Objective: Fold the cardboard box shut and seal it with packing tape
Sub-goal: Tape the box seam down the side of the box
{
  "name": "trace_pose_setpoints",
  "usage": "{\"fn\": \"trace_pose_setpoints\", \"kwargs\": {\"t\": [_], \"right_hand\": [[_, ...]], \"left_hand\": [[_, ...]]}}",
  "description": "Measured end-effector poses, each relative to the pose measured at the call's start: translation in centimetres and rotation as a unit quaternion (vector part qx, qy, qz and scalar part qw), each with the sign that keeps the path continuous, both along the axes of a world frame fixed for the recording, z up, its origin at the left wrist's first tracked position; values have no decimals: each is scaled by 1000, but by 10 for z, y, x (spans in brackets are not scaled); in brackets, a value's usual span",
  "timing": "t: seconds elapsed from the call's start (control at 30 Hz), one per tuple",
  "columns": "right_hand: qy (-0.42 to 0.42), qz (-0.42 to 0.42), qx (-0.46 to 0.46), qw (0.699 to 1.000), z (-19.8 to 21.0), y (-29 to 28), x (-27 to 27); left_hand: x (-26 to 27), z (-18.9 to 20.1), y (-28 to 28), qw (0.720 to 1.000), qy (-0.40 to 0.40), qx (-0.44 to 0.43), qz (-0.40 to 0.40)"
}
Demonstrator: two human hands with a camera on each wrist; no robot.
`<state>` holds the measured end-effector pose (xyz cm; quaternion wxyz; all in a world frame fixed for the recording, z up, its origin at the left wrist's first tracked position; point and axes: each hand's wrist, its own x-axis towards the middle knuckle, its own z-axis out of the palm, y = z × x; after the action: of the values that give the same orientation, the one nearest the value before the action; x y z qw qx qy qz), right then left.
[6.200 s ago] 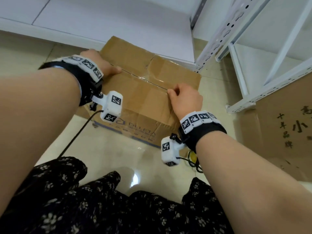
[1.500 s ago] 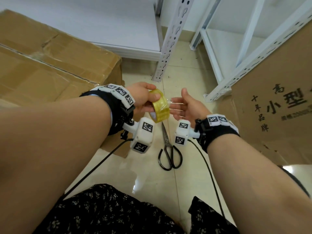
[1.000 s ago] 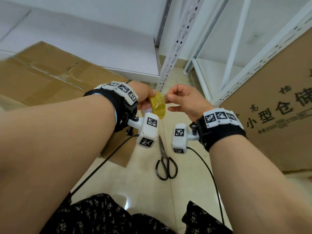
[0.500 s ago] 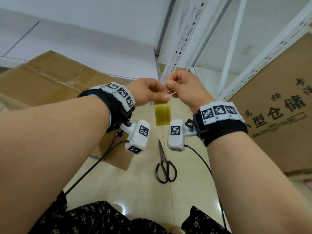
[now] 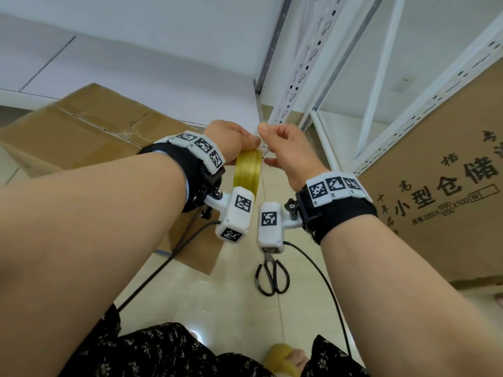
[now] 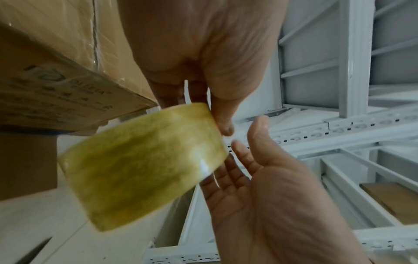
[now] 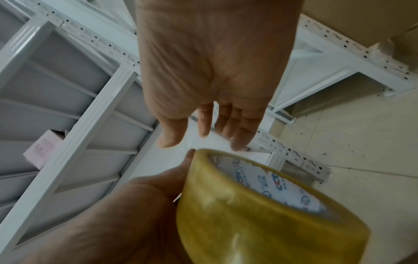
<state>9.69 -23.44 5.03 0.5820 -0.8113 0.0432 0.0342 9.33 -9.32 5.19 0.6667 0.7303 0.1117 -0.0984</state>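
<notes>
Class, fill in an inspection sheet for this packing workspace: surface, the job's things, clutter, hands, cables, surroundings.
Surface: pale tiled floor.
Job's things: cardboard box on the floor at left, flaps down; yellowish tape roll held up in the air.
Clutter: black scissors on the floor.
Hands: left hand grips the roll; right hand beside it, fingers relaxed in the wrist views.
Cables: black cable hangs from each wrist camera.
Surroundings: white metal shelving; large printed carton at right.

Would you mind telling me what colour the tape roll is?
Translucent yellow tape roll with a white printed core, clearest in the right wrist view.
</notes>
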Motion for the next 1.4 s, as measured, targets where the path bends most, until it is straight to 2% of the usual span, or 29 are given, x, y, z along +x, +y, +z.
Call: {"fn": "trace_pose_setpoints", "kwargs": {"t": [0.07, 0.1, 0.2, 0.27, 0.37, 0.43, 0.53, 0.67, 0.8, 0.9, 1.03, 1.27, 1.4], "right_hand": [[19, -17, 3, 1000, -1, 4, 2], [45, 0, 8, 999, -1, 5, 3], [118, 138, -49, 982, -1, 7, -2], [112, 153, -68, 980, -7, 9, -2], [110, 125, -9, 986, -15, 14, 1], [128, 142, 51, 980, -16, 18, 1], [144, 166, 87, 972, -13, 25, 2], [159, 172, 130, 964, -13, 27, 9], [134, 109, 60, 983, -14, 27, 17], [84, 73, 6, 994, -23, 25, 20], [38, 71, -28, 996, -41, 24, 20], [30, 49, -51, 997, -47, 32, 24], [21, 56, -101, 993, -35, 26, 29]], "left_hand": [[2, -2, 5, 1000, -3, 15, 25], [4, -4, 9, 999, -9, 17, 32], [6, -6, 24, 999, 6, -18, 45], [7, -7, 31, 997, 24, -54, 44], [7, -11, 39, 995, 38, -67, 66], [8, -14, 42, 993, 37, -69, 87], [11, -17, 44, 991, 34, -49, 124], [13, -15, 43, 993, 13, -23, 111], [14, -13, 41, 992, -11, -47, 115], [14, -14, 40, 995, -8, -57, 76], [15, -25, 44, 996, 25, -81, 24], [20, -25, 37, 983, 31, -81, 160], [23, -26, 40, 989, 12, -48, 142]]}}
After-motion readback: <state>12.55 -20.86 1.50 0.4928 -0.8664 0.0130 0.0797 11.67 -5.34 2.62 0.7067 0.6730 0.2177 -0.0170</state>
